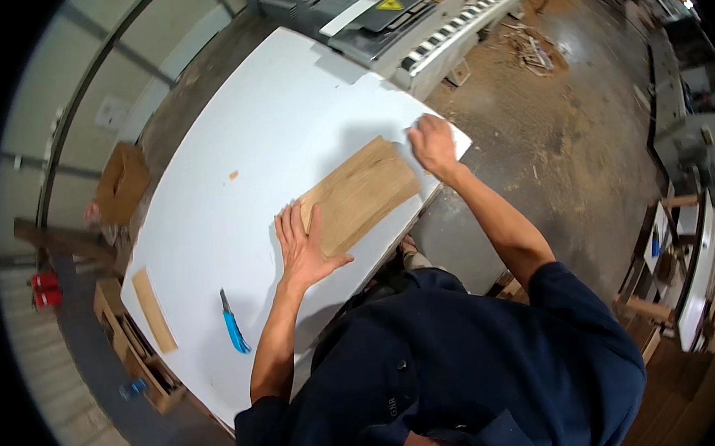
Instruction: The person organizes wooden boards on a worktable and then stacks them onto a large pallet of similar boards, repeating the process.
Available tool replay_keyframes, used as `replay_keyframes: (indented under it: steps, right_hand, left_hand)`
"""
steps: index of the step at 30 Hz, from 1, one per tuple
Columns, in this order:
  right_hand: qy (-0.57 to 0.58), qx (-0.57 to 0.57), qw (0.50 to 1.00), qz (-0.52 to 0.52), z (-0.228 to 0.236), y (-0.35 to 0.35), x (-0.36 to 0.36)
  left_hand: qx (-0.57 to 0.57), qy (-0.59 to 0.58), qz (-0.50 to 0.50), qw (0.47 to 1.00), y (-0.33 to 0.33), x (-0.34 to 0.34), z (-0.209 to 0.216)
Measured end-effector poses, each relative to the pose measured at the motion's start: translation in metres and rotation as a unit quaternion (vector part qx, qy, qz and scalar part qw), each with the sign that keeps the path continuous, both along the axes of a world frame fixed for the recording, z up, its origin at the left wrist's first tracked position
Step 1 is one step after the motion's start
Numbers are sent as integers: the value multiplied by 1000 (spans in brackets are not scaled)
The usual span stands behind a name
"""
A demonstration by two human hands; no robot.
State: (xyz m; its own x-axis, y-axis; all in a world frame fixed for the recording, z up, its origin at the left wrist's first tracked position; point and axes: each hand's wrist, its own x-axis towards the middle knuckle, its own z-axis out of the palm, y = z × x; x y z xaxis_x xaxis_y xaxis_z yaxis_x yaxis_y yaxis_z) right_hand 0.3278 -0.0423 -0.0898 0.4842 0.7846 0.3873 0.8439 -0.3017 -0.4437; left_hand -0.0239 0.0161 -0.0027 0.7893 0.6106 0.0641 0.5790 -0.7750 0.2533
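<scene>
A flat wooden board (361, 194) with visible grain lies at a slant on the white tabletop (227, 133). Against its left end rests my left hand (303, 247), fingers spread, thumb toward me. My right hand (435, 145) is just beyond the board's right end, near the table's edge, its fingers curled closed. Whatever those fingers hold, if anything, is hidden; a small dark shape at the fingertips is too blurred to name. Left of my left forearm lies a blue utility knife (233, 323) with its blade out.
A thin wooden strip (155, 310) and a small wood chip (234, 175) lie on the table. Past its far edge stands a grey machine (351, 16) with a striped rail. Sawdust and scraps (534, 51) cover the floor at right. A wooden crate (138, 346) stands left.
</scene>
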Motion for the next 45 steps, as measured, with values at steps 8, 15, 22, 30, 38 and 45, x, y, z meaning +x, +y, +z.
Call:
replay_keyframes:
  steps: [8,15,22,30,38,45]
  right_hand:
    - [-61,-440,874,198,27,23,-35]
    - [374,-202,905,-12,57,-2,-55]
    - [326,-33,943,57,60,-12,-69]
    - [354,68,915,180,32,-47,-81]
    - [422,86,879,205,13,-53,-89]
    - [379,1,895,236,25,-56,-69]
  left_hand:
    - [-556,-402,301,662,1,-17,-37]
    - [-541,-264,361,712,9,-11,-35]
    - [-424,-423,270,753,12,-20,-41]
    - [-238,-453,252,821,-5,-45,-78]
    - [-373,-504,205,751,1,-55,-95]
    - [-368,-484,213,765,2,-47,-82]
